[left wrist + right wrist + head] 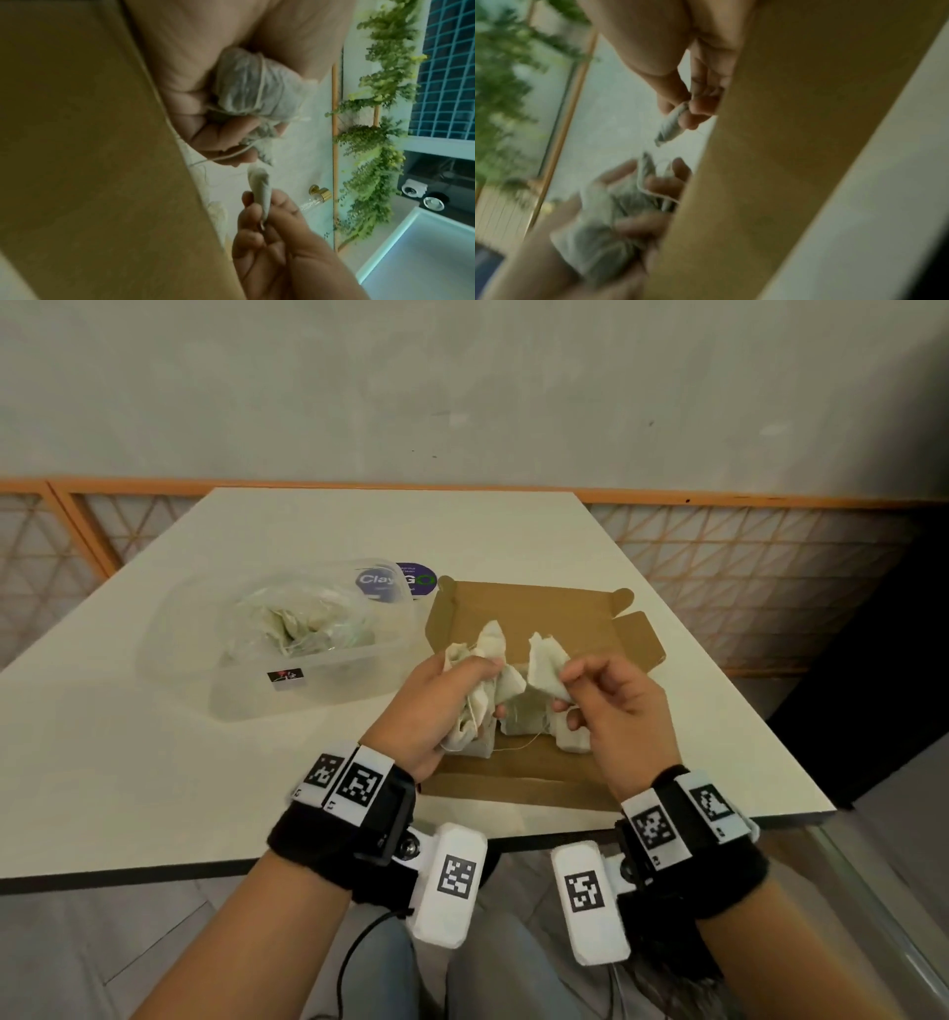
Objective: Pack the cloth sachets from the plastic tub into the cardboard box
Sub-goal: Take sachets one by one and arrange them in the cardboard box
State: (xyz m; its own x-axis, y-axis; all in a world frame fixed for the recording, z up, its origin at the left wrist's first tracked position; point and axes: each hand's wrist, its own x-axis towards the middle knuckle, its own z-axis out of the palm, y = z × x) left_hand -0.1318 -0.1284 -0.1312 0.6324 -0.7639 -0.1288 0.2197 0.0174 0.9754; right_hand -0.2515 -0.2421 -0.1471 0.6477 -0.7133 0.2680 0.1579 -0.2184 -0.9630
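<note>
— What sort of place is this?

— It looks like a café or a shop corner, not a home kitchen; I cannot tell for sure; a plain white table [359, 526] stands against a grey plaster wall [462, 377] with an orange lattice railing [719, 557] below it.

— What else shows it?

— Green hanging plants [380, 101] climb a thin wooden frame [335, 142]; behind them is a blue grid panel [449, 60]; a round purple sticker [395, 580] with the letters "Clay" lies on the table.
</note>
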